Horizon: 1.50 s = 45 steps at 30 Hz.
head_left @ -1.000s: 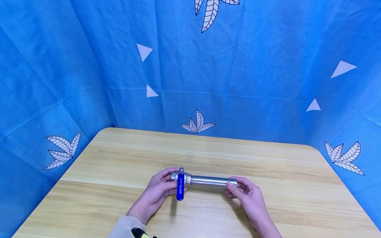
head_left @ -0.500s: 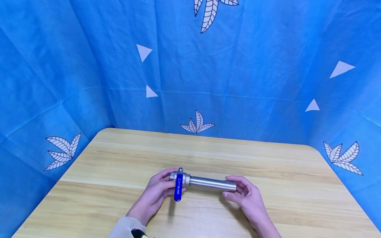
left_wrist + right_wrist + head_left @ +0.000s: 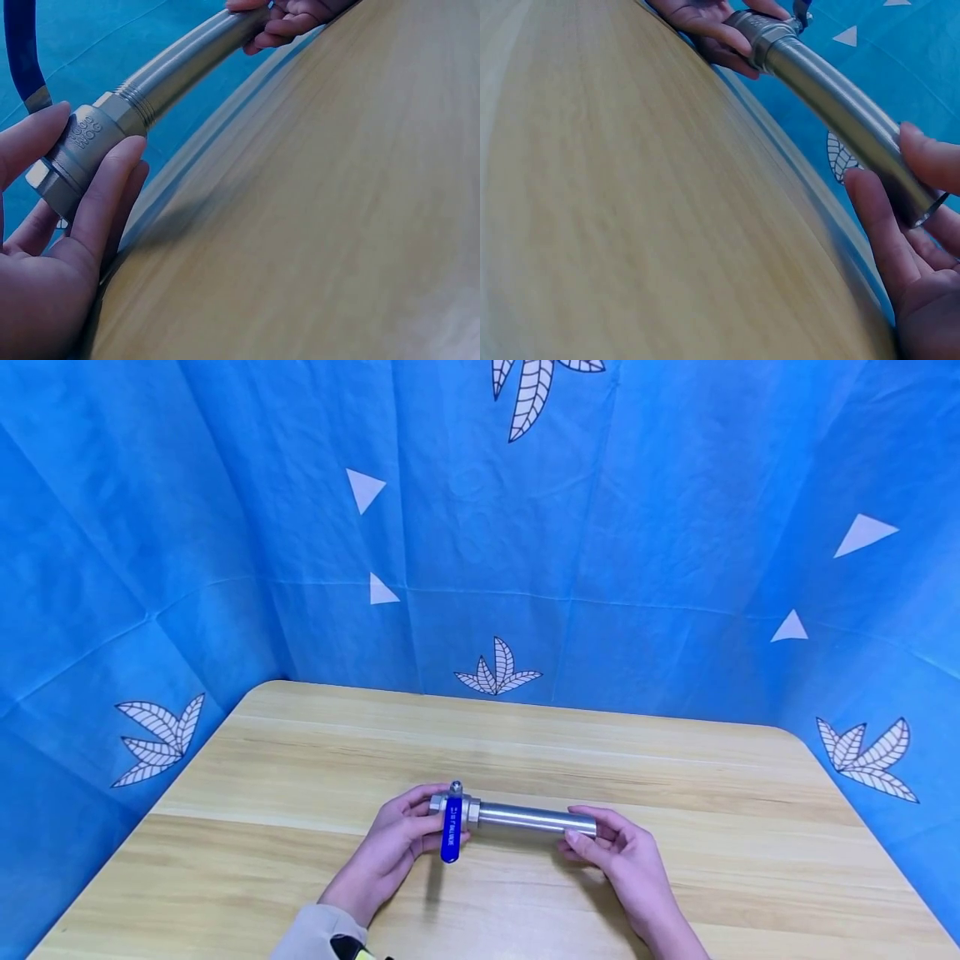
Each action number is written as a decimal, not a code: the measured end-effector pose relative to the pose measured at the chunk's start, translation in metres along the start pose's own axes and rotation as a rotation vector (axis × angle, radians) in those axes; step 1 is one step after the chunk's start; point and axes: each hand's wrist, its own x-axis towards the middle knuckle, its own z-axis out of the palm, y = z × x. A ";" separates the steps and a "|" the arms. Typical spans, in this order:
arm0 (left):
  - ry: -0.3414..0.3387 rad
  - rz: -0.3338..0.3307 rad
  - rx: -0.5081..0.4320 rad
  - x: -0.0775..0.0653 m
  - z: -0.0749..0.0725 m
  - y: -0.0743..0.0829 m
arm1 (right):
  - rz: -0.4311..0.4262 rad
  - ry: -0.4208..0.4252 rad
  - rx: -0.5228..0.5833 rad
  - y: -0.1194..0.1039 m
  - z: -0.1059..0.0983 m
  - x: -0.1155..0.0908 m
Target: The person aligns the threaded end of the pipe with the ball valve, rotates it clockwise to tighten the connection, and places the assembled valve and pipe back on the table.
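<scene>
Valve (image 3: 86,146) sits clamped in the left hand (image 3: 392,842) and pipe (image 3: 525,818) pinched in the right hand (image 3: 632,858), so any turning should stay coaxial to spare exposed threads (image 3: 138,103).

I lose part of the blue handle (image 3: 24,52) past the left wrist view's top edge. From the head, the valve (image 3: 86,141) hides part of the left hand (image 3: 392,847); the right wrist view crops the right hand (image 3: 924,292).
</scene>
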 end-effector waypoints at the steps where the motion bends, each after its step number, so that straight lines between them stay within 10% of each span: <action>1: -0.001 -0.001 -0.002 0.000 0.000 0.000 | 0.006 -0.004 0.009 0.000 0.000 0.000; 45: 0.013 0.005 0.000 -0.001 0.001 0.001 | -0.008 -0.029 0.014 0.001 -0.001 -0.001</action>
